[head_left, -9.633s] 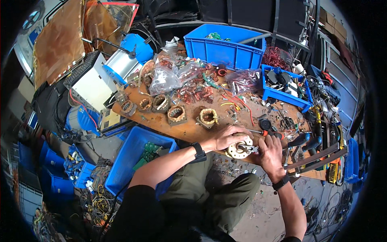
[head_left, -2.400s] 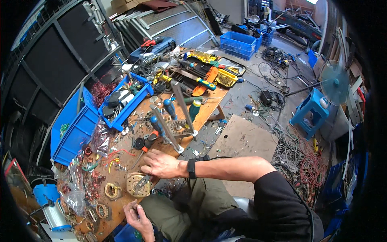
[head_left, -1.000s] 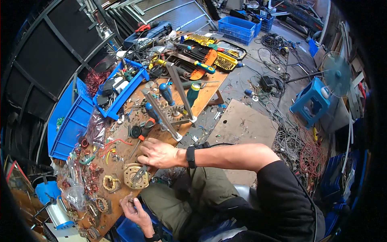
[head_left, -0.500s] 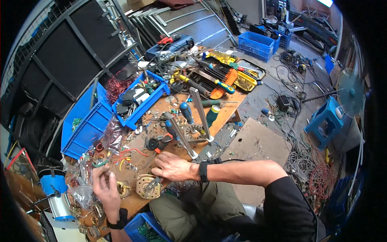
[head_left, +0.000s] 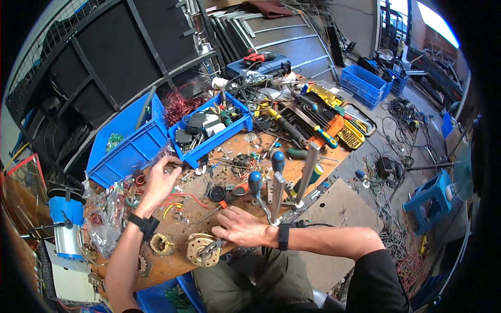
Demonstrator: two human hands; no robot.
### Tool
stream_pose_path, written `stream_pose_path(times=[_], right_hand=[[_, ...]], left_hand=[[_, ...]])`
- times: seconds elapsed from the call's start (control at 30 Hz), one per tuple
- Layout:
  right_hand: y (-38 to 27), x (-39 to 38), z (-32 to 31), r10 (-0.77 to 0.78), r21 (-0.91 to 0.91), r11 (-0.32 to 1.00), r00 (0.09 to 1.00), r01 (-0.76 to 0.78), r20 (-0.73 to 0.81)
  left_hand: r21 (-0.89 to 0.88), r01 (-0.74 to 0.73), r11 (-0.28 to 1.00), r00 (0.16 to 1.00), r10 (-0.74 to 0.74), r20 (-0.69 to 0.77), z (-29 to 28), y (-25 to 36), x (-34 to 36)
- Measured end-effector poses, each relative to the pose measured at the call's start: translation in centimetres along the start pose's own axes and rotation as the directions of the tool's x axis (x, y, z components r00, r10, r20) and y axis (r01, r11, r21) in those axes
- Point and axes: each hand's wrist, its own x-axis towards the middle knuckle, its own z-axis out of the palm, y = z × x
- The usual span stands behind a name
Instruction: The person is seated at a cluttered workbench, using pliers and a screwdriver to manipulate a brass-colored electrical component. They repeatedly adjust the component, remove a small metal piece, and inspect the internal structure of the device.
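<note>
My left hand point(head_left: 163, 178) is raised over the bench beside a clear plastic bag point(head_left: 165, 152) near the blue trays, its fingers curled; what they hold is hidden. My right hand point(head_left: 237, 227) rests low at the bench's front with fingers closed round a grey metal tool point(head_left: 210, 249), possibly pliers, lying across a round metal flange point(head_left: 196, 251) with holes. A wound copper coil core point(head_left: 161, 243) sits left of the flange. Just above my right hand lie a red-and-black-handled tool point(head_left: 237, 192) and a round black part point(head_left: 217, 192).
Blue-handled tools point(head_left: 255, 182) and upright metal bars point(head_left: 308, 172) stand at the bench's right, before tool cases point(head_left: 349, 136). Blue trays point(head_left: 120, 156), copper wire point(head_left: 177, 107) and a cylindrical blue-and-silver machine point(head_left: 65, 224) surround the wooden bench point(head_left: 172, 271). A stool point(head_left: 428, 201) and cables are on the floor.
My left hand has moved up and away from the bench's front toward the blue trays. My right hand stays by the flange. The view has shifted, showing more of the back.
</note>
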Motion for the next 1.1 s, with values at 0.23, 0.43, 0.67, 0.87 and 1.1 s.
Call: stream_pose_path(times=[0.23,0.43,0.67,0.87,1.1], right_hand=[[-0.4,0.0,-0.2,0.029,0.003,1.0,0.998,-0.029,0.048],[-0.5,0.2,-0.6,0.048,0.01,0.999,0.995,-0.049,0.092],[-0.5,0.5,-0.6,0.041,-0.005,0.999,0.994,-0.041,0.101],[-0.3,0.3,-0.7,0.039,-0.012,0.999,0.987,-0.038,0.158],[-0.4,0.7,-0.8,0.022,0.005,1.0,0.99,-0.023,0.136]], left_hand=[[0.33,-0.16,0.93,0.964,0.075,0.254,2.5,1.7,2.9],[0.389,-0.328,0.861,0.899,0.159,0.407,4.1,-1.4,3.7],[0.381,-0.351,0.856,0.879,0.16,0.45,5.7,-2.5,4.2],[0.263,-0.503,0.823,0.809,0.34,0.48,11.1,-2.7,6.2],[0.26,-0.538,0.802,0.777,0.353,0.521,16.0,-4.6,9.5]])
